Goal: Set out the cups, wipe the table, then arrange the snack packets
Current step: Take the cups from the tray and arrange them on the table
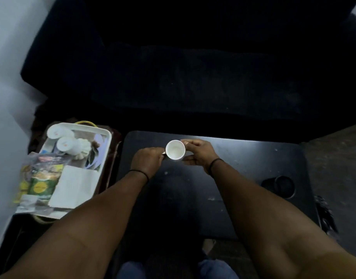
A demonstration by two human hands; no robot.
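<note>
A small white cup (175, 150) is upright over the far middle of the black table (243, 164). My left hand (148, 161) pinches its handle from the left. My right hand (197, 151) curls around its right side, thumb below and fingers at the rim. Whether the cup touches the table, I cannot tell. Two more white cups (61, 137) lie on their sides at the far end of a white tray (106, 135) to the left. Yellow and green snack packets (40, 178) sit on the tray's near left. A folded white cloth (74, 184) lies beside them.
A round cup-holder recess (279, 186) is sunk into the table's right side. A dark sofa (193, 77) stands right behind the table. The tray rests on a low stand left of the table. A white wall (8, 57) is at far left.
</note>
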